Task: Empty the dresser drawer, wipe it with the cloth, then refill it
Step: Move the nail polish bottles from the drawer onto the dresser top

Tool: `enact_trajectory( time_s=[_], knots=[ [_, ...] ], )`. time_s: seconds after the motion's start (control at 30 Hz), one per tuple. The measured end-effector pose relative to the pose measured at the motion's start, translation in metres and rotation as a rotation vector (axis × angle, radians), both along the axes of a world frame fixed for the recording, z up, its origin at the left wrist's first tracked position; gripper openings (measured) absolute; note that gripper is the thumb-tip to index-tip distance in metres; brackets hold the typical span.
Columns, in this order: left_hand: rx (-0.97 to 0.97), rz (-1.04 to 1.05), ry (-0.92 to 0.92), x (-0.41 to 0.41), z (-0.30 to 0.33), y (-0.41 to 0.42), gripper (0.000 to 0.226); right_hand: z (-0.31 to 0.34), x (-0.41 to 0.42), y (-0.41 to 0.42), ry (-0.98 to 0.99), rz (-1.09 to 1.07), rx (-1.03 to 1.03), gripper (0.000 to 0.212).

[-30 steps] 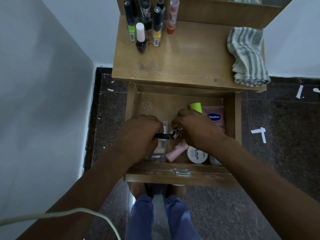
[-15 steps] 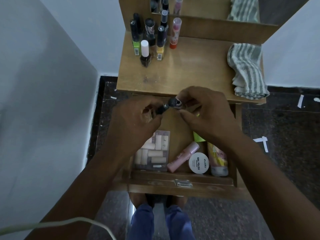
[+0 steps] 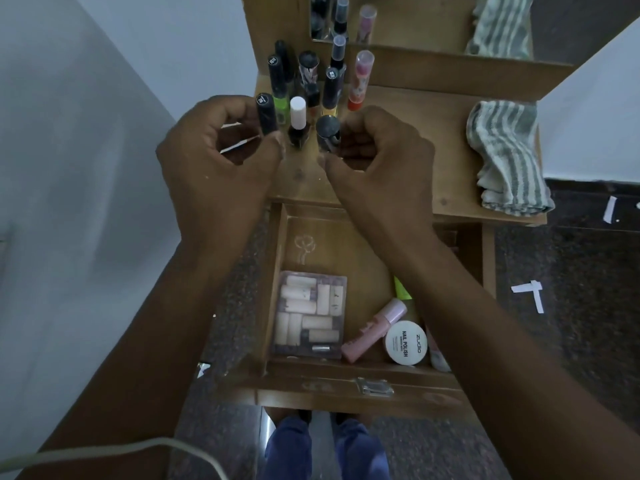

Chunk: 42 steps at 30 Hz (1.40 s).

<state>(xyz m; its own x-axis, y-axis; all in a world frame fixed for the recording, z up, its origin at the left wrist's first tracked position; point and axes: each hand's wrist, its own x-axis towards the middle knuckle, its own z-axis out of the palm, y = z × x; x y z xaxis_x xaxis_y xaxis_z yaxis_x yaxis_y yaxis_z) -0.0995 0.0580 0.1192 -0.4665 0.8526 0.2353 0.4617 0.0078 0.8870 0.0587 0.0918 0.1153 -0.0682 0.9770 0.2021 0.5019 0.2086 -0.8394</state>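
Observation:
The wooden dresser drawer (image 3: 346, 388) stands pulled open below the dresser top (image 3: 415, 168). Inside lie a clear palette case (image 3: 310, 315), a pink tube (image 3: 374, 330), a white nail polish jar (image 3: 406, 342) and a green-capped tube (image 3: 401, 288). My left hand (image 3: 218, 157) holds a black-capped bottle (image 3: 266, 113) upright over the dresser top. My right hand (image 3: 377, 157) grips a round-capped dark bottle (image 3: 327, 132) beside it. Several nail polish bottles (image 3: 313, 83) stand grouped just behind both hands. The striped cloth (image 3: 507, 157) lies folded at the top's right.
A mirror (image 3: 398, 19) backs the dresser top. White walls close in on the left and right. Paper scraps (image 3: 530, 294) lie on the dark floor at the right. A pale cable (image 3: 121, 450) crosses the lower left. My knees (image 3: 325, 448) show under the drawer.
Both hands rose out of the drawer and moved apart up to the dresser top, each carrying one small bottle to the cluster of bottles.

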Motion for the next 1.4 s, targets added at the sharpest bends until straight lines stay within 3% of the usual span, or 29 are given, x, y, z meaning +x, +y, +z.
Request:
enact_trajectory(
  time_s=[1.0, 1.3, 1.4],
  knots=[
    [0.019, -0.010, 0.118, -0.003, -0.031, 0.027, 0.030, -0.030, -0.036, 0.007, -0.072, -0.123, -0.002, 0.026],
    [0.105, 0.069, 0.114, 0.001, -0.027, 0.002, 0.027, -0.017, 0.001, -0.007, -0.087, -0.032, 0.000, 0.019],
    [0.158, -0.017, 0.132, 0.016, -0.021, -0.028, 0.023, -0.011, 0.025, -0.023, -0.125, 0.067, -0.053, 0.014]
  ],
)
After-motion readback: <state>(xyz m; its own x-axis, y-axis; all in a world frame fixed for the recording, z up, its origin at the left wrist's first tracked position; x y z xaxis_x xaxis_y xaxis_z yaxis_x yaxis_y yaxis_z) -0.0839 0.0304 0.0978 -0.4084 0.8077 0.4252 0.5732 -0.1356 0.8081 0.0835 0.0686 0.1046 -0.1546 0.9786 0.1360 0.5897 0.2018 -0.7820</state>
